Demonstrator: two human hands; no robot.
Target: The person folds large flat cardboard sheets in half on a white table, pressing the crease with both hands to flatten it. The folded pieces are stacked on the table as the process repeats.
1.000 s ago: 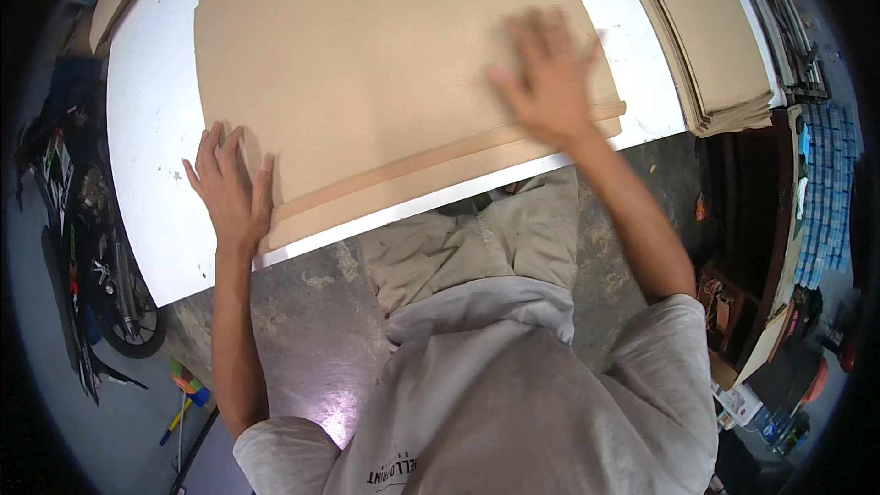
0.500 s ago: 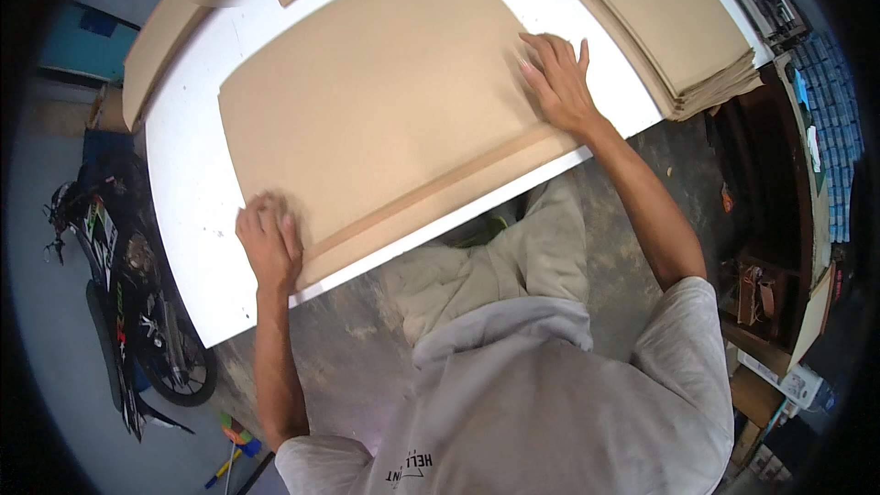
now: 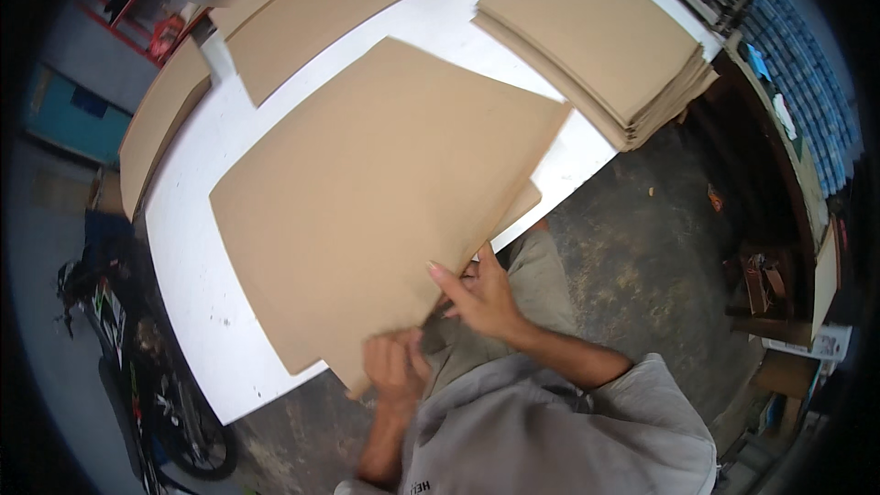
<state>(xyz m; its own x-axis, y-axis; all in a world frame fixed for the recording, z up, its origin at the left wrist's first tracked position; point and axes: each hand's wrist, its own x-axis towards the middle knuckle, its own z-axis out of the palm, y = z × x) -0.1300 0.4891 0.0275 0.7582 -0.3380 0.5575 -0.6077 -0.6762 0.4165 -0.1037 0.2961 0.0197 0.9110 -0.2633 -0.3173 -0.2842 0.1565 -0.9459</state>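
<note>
Sheet [image 3: 385, 202], brown, edge in right grip [image 3: 481, 301], corner beside left grip [image 3: 394, 368]

I get the white table [image 3: 197, 284] as my brightest area, though I can't place the light's source. The floor [image 3: 623, 247] below it looks dimmer; the cabinet [image 3: 747, 192] to its right sinks into shadow. Motion smears the left hand [image 3: 394, 362] just off its near edge. Fisheye bends its outline.
</note>
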